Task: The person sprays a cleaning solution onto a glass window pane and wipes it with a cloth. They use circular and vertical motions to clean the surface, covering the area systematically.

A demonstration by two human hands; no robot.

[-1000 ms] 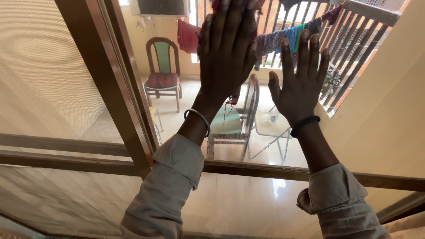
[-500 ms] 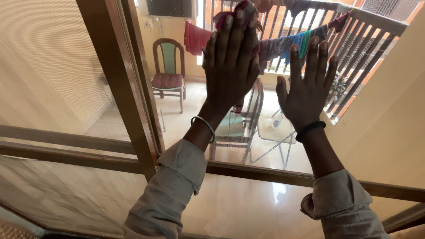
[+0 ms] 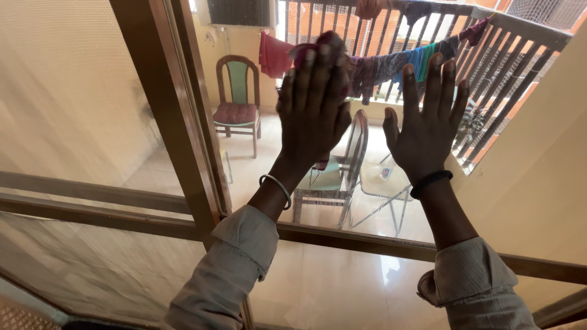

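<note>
The left hand (image 3: 315, 113) is pressing a dark cloth (image 3: 330, 46) flat against the glass pane (image 3: 342, 281), fingers together, just right of the brown frame upright (image 3: 177, 122). At three o'clock, the right hand (image 3: 425, 125) is resting on the pane, fingers spread, holding nothing.

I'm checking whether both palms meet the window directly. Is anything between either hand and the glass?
Yes, for one. The left hand presses a dark red cloth against the window glass; it shows past the fingers. The right hand lies flat with nothing visible between.
</note>
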